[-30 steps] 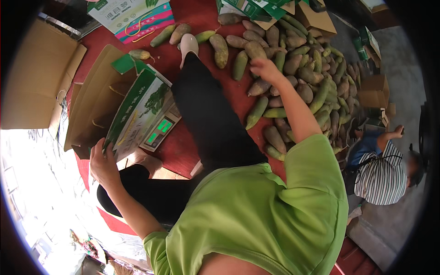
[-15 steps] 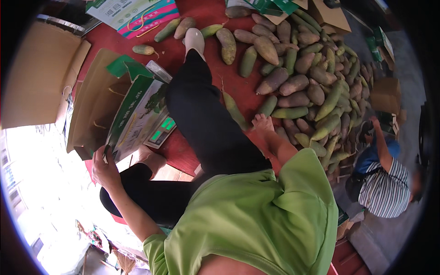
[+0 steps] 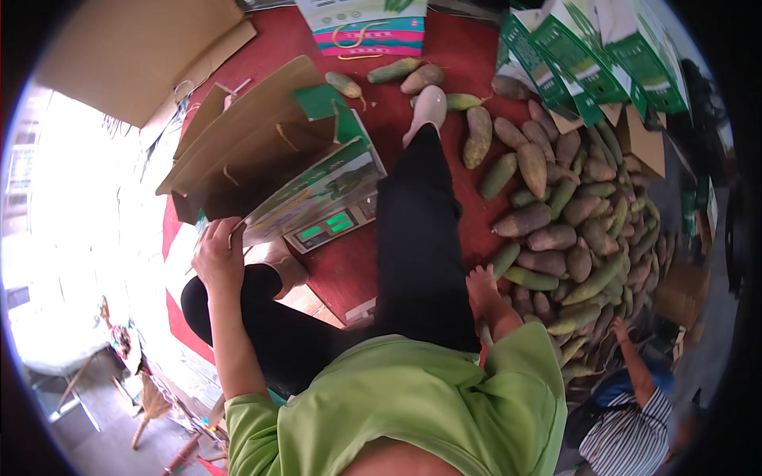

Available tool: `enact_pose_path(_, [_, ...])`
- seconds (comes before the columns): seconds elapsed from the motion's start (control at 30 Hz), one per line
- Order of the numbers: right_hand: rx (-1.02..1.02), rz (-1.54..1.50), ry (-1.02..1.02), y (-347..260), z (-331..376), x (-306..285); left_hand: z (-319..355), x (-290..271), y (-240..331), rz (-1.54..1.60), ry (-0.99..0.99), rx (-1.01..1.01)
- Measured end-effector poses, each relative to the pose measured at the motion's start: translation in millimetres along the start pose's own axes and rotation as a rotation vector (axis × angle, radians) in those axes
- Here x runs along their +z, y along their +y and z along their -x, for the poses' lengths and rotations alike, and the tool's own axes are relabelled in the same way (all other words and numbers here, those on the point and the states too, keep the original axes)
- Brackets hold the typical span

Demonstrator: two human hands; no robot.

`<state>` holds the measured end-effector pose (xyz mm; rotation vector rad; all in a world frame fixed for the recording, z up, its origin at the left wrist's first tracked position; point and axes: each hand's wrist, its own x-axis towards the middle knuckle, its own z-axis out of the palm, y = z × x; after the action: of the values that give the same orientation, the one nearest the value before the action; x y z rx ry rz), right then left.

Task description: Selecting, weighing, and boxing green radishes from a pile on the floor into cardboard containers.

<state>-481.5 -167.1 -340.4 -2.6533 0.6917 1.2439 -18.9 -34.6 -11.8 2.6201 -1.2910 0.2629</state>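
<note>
A cardboard carton (image 3: 317, 186) with a green and white printed side stands tilted on a scale (image 3: 327, 230) with lit green digits, its top gaping toward the left. My left hand (image 3: 218, 258) is closed on the carton's near edge, thumb and fingers pinching it. On the red surface at the right, my right hand (image 3: 482, 289) lies with its fingers apart beside a green radish (image 3: 506, 258). Those fingertips are at the radish's near end; whether they touch it I cannot tell. A big pile of green and purplish radishes (image 3: 583, 262) spreads to the right of this hand.
My black-trousered leg (image 3: 421, 246) stretches between the carton and the pile. Several green cartons (image 3: 591, 67) stand at the far right. A large brown box (image 3: 143, 55) is at the far left. A person in a striped shirt (image 3: 627, 432) reaches toward the pile from the right.
The whole view has shifted, so carton, leg and pile appear farther right. Several green cartons now show at the upper right. My left hand still grips the carton; my right hand stays by the green radish.
</note>
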Motion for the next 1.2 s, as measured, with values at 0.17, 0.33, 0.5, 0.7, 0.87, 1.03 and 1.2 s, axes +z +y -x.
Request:
enact_pose_path(0.17, [-0.023,0.086,0.008,13,13,-44,-1,-1,-2,0.016,-0.012,-0.005])
enact_pose_path(0.33, [0.144,-0.224,0.374,42,7,-58,-1,-2,-2,0.02,0.029,0.065])
enact_pose_path(0.5, [0.321,-0.619,0.647,73,-4,-70,3,0,-7,-0.003,0.033,0.095])
enact_pose_path(0.7, [0.472,-0.723,0.788,87,3,-59,11,-2,-8,-0.023,0.02,0.195])
enact_pose_path(0.87, [0.784,-1.131,1.102,131,13,-21,14,-2,-14,-0.012,0.0,0.235])
enact_pose_path(1.03, [1.115,-1.211,0.918,136,23,-15,18,-6,-12,0.026,-0.034,0.255])
enact_pose_path(1.2, [1.222,-1.127,0.748,116,30,-37,21,-3,-17,0.05,-0.009,0.266])
